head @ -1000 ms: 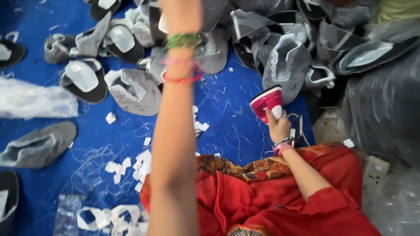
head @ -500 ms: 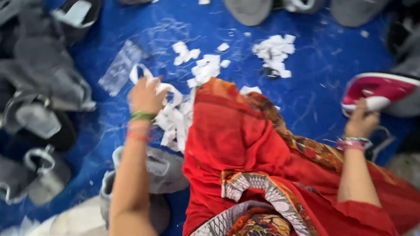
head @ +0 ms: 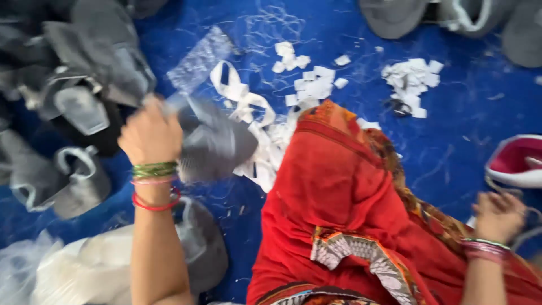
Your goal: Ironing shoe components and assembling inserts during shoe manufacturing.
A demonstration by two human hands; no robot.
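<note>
The person's left hand [head: 149, 135] is clenched around the edge of a soft grey fabric shoe upper [head: 217, 144], a limp, rounded piece with a fine knit texture, blurred by motion. The grey upper hangs just left of the red draped cloth [head: 339, 192] that covers the person's knee, a smooth, folded garment with a patterned woven border. Thin green and red bangles [head: 154, 183] ring the left wrist.

Right of the red cloth, the right hand [head: 497, 217] rests by a red and white shoe piece [head: 516, 164] with a glossy curved rim; blur hides whether the fingers grip anything.

Above the red cloth, small white paper scraps [head: 409, 79] and curling white strips [head: 243, 99] lie scattered on the blue floor sheet [head: 463, 113]. Far left of the cloth sits a heap of grey shoe uppers [head: 73, 107], stiff-looking and looped. Below the left arm lies crumpled translucent plastic [head: 73, 271].
</note>
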